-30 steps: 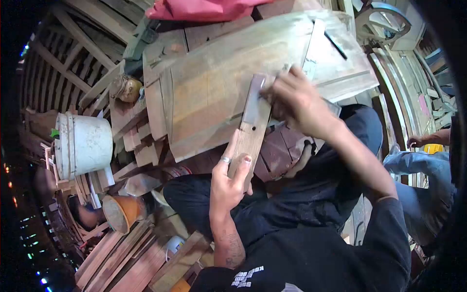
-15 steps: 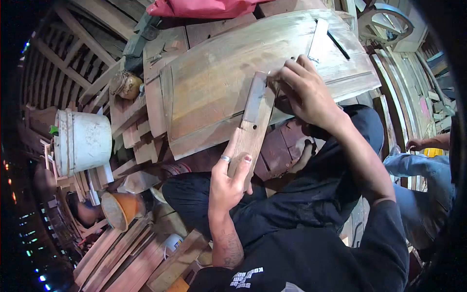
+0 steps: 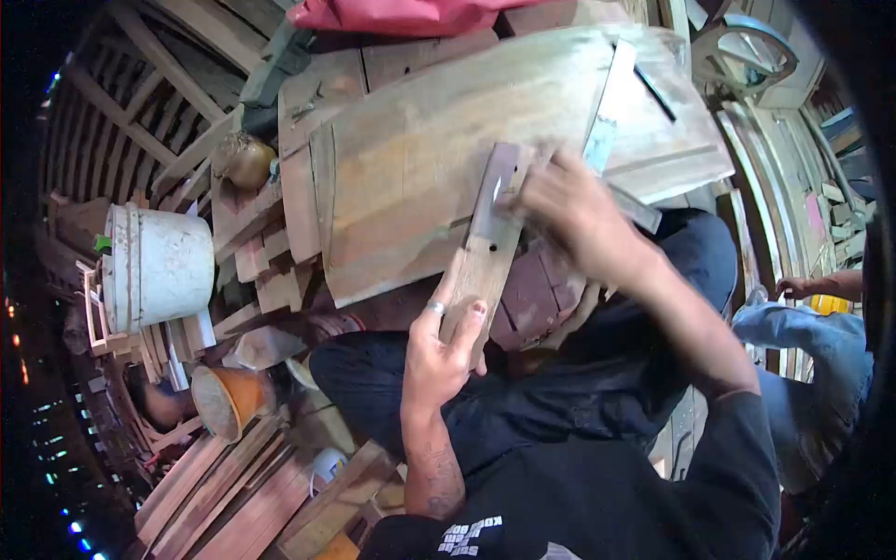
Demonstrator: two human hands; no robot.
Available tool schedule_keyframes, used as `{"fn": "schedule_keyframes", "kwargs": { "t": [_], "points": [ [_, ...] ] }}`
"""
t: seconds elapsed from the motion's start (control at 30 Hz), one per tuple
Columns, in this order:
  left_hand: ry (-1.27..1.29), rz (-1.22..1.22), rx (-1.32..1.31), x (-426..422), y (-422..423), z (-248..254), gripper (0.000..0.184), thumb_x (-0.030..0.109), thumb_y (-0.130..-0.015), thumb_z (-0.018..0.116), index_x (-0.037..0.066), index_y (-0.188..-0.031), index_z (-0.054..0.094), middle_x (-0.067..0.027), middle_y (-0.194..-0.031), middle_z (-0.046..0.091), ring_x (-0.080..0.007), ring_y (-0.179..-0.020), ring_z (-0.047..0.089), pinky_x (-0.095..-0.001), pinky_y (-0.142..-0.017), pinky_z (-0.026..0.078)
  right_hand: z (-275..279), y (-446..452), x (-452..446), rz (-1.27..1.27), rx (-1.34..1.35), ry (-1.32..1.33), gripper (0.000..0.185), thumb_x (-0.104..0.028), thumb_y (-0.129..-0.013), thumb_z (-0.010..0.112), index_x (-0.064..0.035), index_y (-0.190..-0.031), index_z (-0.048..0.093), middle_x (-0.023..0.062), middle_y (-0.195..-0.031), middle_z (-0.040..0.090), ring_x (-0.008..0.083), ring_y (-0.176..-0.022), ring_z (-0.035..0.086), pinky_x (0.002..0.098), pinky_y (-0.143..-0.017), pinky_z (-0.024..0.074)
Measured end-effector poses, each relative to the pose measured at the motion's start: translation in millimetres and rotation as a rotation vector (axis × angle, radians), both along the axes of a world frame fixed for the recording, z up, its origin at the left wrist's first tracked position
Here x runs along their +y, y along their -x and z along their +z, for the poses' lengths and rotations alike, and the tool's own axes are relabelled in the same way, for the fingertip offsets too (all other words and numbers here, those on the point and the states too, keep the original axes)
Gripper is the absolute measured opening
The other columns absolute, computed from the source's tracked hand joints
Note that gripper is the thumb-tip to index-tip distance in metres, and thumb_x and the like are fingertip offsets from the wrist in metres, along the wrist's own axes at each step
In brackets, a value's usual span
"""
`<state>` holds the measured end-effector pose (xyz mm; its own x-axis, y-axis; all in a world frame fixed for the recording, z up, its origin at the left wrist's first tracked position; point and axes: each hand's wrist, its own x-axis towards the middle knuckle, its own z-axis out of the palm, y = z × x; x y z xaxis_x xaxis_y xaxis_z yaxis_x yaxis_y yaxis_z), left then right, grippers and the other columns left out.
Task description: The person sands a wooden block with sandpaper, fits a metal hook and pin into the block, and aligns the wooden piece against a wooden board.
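My left hand point(image 3: 439, 359) grips the lower end of a narrow wooden piece point(image 3: 487, 266), thumb on top and a ring on one finger. The wood slants upward over the edge of a wide, curved-edge board and has a small dark hole. Along its upper left side lies a flat grey strip point(image 3: 487, 205), whose kind I cannot tell. My right hand point(image 3: 565, 201) is at the upper part of the wood, by the strip; motion blurs its fingers, so any hold is unclear. A pale, ruler-like strip point(image 3: 609, 103) lies on the wide board point(image 3: 401, 187) beyond it.
At left stand a white bucket point(image 3: 163, 266), an orange container point(image 3: 229, 401) and a round brownish object point(image 3: 245, 161). Wood planks point(image 3: 210, 485) are stacked lower left. Red cloth point(image 3: 401, 14) lies at the top. Another person's jeans-clad leg point(image 3: 803, 341) is at right.
My right hand has come down along the wooden piece and is now blurred. A grey flat end now shows below its wrist. My left hand keeps its grip on the wood.
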<state>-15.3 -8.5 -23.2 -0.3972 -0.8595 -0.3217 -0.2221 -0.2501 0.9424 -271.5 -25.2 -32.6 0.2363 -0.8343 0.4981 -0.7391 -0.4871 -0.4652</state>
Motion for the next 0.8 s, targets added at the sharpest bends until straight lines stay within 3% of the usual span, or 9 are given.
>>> {"fn": "schedule_keyframes", "kwargs": {
  "t": [0.1, 0.23, 0.37, 0.47, 0.5, 0.63, 0.7, 0.73, 0.8],
  "points": [
    [0.035, 0.007, -0.006, 1.6, -2.7, 2.3, 0.061, 0.015, -0.107, 0.062, 0.011, -0.164, 0.043, -0.0055, -0.076, 0.067, -0.0088, -0.048, 0.053, -0.0246, -0.041, 0.042, -4.5, 7.8, -10.6, -0.2, 0.03, -0.055, 0.036, -0.003, -0.082, 0.071, -0.0082, -0.118, 0.071, 0.0138, -0.104, 0.06, 0.0377, -0.103, 0.054, 0.049, -0.096, 0.0445],
    [-0.006, -0.021, -0.026, -2.7, 0.2, 1.5, 0.061, 0.016, -0.107, 0.062, 0.01, -0.164, 0.042, -0.0056, -0.077, 0.065, -0.0095, -0.051, 0.054, -0.0262, -0.042, 0.044, -7.4, -17.5, 11.2, 0.072, -0.012, 0.012, 0.033, -0.004, -0.084, 0.069, -0.0084, -0.117, 0.071, 0.0138, -0.104, 0.061, 0.0382, -0.105, 0.056, 0.0487, -0.1, 0.0448],
    [0.007, -0.009, -0.004, 4.8, -8.3, -2.1, 0.061, 0.016, -0.107, 0.062, 0.009, -0.164, 0.042, -0.0047, -0.077, 0.065, -0.0087, -0.05, 0.053, -0.0254, -0.042, 0.043, -5.3, 9.8, -13.3, -0.202, 0.008, -0.027, 0.024, -0.007, -0.083, 0.071, -0.0061, -0.106, 0.066, 0.0164, -0.108, 0.058, 0.0395, -0.097, 0.053, 0.048, -0.091, 0.0467],
    [-0.002, -0.014, -0.01, -0.5, -3.4, -0.1, 0.061, 0.017, -0.107, 0.062, 0.007, -0.164, 0.042, -0.0045, -0.076, 0.065, -0.0086, -0.049, 0.053, -0.0248, -0.042, 0.043, -9.1, -19.6, 4.6, 0.034, 0.009, 0.114, 0.016, -0.006, -0.085, 0.069, -0.0058, -0.1, 0.065, 0.0163, -0.108, 0.058, 0.0399, -0.098, 0.053, 0.0489, -0.089, 0.0486],
    [0.002, -0.014, -0.003, -2.5, -1.0, 0.6, 0.061, 0.017, -0.107, 0.062, 0.007, -0.164, 0.042, -0.0045, -0.076, 0.065, -0.0086, -0.049, 0.053, -0.0248, -0.042, 0.043, -9.1, -23.4, 11.3, 0.074, -0.04, 0.003, 0.029, -0.007, -0.084, 0.071, -0.0074, -0.112, 0.071, 0.0159, -0.108, 0.062, 0.0394, -0.11, 0.056, 0.0481, -0.103, 0.0457],
    [0.057, 0.012, -0.011, 2.8, -5.6, -8.7, 0.06, 0.018, -0.107, 0.063, 0.009, -0.164, 0.043, -0.0051, -0.076, 0.065, -0.009, -0.047, 0.053, -0.0245, -0.04, 0.042, -6.8, 10.6, -16.4, -0.201, -0.026, -0.038, 0.031, -0.004, -0.078, 0.073, -0.0049, -0.109, 0.069, 0.0158, -0.102, 0.061, 0.0381, -0.1, 0.055, 0.0515, -0.094, 0.0422],
    [0.039, -0.002, 0.008, -1.3, -4.2, -5.3, 0.06, 0.018, -0.107, 0.063, 0.011, -0.164, 0.043, -0.006, -0.077, 0.065, -0.0093, -0.049, 0.054, -0.0245, -0.041, 0.043, -3.9, 0.0, -9.5, -0.047, -0.021, -0.059, 0.035, -0.004, -0.076, 0.073, -0.0066, -0.111, 0.069, 0.0147, -0.105, 0.06, 0.0375, -0.105, 0.055, 0.0504, -0.1, 0.0425],
    [-0.04, -0.024, -0.014, -2.9, -4.2, 7.5, 0.061, 0.015, -0.106, 0.064, 0.006, -0.163, 0.043, -0.0093, -0.099, 0.072, -0.0087, -0.059, 0.058, -0.0274, -0.046, 0.05, -9.5, -9.1, -0.6, 0.016, -0.004, -0.039, 0.038, -0.002, -0.075, 0.071, -0.0076, -0.112, 0.07, 0.0129, -0.104, 0.061, 0.0371, -0.108, 0.055, 0.0484, -0.105, 0.0424],
    [-0.026, -0.02, -0.002, -4.2, -0.7, 5.9, 0.061, 0.016, -0.106, 0.063, 0.009, -0.164, 0.043, -0.0078, -0.088, 0.068, -0.0089, -0.055, 0.056, -0.0261, -0.044, 0.048, -15.5, -9.0, 2.0, 0.034, 0.018, 0.007, 0.034, -0.003, -0.078, 0.071, -0.0089, -0.112, 0.07, 0.013, -0.101, 0.06, 0.0374, -0.106, 0.056, 0.0461, -0.106, 0.0431]
  ]
}}
